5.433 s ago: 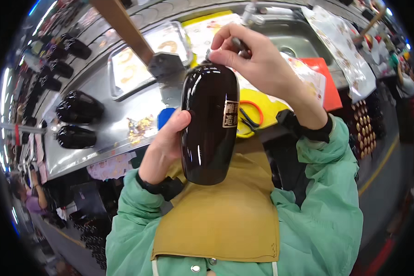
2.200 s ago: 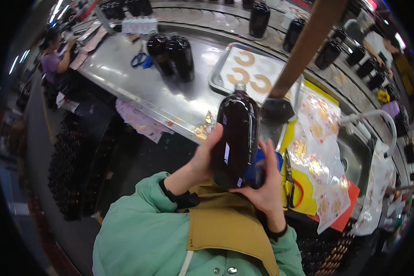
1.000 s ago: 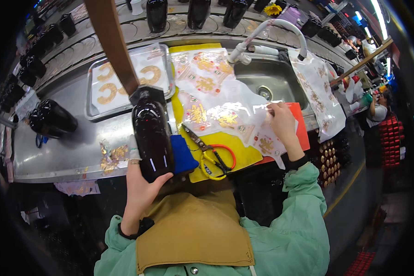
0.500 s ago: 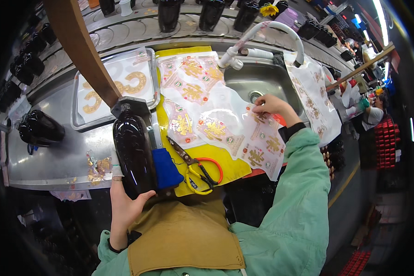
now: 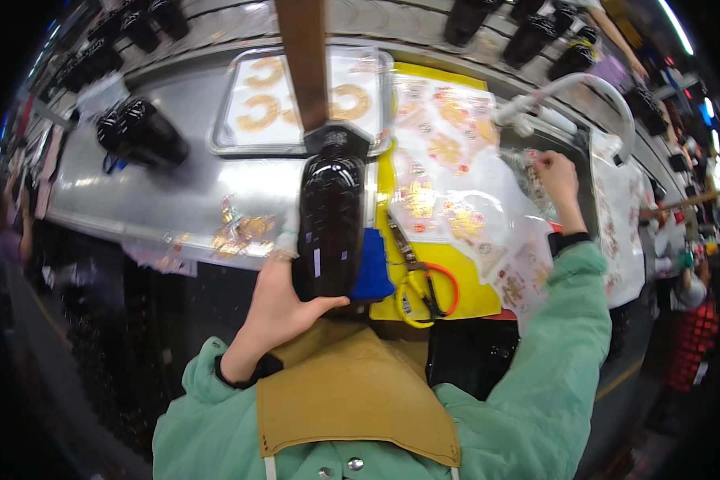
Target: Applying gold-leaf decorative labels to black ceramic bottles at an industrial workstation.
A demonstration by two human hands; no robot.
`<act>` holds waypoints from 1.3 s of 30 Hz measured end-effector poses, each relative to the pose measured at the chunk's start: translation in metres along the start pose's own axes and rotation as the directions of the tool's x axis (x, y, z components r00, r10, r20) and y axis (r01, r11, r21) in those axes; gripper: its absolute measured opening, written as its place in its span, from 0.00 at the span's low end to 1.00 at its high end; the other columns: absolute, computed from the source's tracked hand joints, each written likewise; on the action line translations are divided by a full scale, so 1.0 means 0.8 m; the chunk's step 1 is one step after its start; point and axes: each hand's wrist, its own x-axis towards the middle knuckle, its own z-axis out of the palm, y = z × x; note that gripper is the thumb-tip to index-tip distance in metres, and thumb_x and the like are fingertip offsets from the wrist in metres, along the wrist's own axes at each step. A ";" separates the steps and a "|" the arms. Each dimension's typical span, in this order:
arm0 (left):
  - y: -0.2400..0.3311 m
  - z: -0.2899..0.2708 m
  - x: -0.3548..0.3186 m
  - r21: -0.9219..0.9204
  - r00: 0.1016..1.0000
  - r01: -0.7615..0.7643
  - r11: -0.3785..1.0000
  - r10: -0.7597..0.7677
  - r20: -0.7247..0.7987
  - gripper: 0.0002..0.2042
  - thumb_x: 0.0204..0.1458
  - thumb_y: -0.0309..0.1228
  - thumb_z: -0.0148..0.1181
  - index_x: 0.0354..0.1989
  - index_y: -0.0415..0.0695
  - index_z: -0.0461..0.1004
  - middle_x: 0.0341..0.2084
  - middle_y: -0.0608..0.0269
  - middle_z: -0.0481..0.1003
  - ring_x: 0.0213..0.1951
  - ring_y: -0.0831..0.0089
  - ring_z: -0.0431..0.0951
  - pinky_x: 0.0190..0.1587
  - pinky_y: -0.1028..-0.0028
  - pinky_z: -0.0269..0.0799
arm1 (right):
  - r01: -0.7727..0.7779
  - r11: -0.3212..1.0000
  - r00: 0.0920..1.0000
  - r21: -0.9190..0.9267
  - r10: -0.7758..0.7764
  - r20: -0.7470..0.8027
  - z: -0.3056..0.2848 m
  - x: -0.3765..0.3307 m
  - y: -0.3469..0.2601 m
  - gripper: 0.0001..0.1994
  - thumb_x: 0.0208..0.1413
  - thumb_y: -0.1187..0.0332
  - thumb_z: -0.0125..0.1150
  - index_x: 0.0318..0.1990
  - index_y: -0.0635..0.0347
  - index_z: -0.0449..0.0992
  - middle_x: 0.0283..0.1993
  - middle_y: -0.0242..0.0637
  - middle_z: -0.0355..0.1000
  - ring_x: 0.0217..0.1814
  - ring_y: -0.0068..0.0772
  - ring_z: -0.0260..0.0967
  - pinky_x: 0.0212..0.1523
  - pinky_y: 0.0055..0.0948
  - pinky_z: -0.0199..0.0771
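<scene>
My left hand (image 5: 278,302) is wrapped round the lower left side of a glossy dark vase (image 5: 328,220), thumb across its near end. White covering shows on a finger. The vase lies against a blue cloth pad (image 5: 373,266), its far end at a wooden post (image 5: 304,64). Over the sink, my right hand (image 5: 559,178) is closed in a pinch on a thin see-through decal (image 5: 526,178), blurred by motion. To its left, decal sheets with gold characters (image 5: 448,148) overlap on a yellow mat (image 5: 476,276). Red-and-yellow-handled snips (image 5: 426,292) rest on the mat.
A metal tray (image 5: 220,120) with gold ring-shaped decals stands behind the vase. Another dark vase (image 5: 140,132) sits at left. Gold scraps (image 5: 242,232) lie near the table edge. A white faucet (image 5: 592,78) arches over the sink (image 5: 587,144). More decal sheets (image 5: 618,216) hang at right.
The view has swung left, so the bench appears shifted right. My right hand has lifted the decal off the sheets and carried it over the sink. My left hand stays on the vase.
</scene>
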 end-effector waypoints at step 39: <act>-0.015 -0.003 0.044 -0.686 0.976 0.216 0.695 -0.147 0.159 0.43 0.56 0.30 0.72 0.74 0.32 0.49 0.65 0.50 0.66 0.66 0.66 0.69 0.70 0.63 0.65 | -0.159 0.443 0.910 0.882 -0.280 0.305 -0.020 -0.171 -0.396 0.28 0.56 0.53 0.75 0.56 0.66 0.76 0.26 0.21 0.61 0.29 0.14 0.57 0.30 0.20 0.59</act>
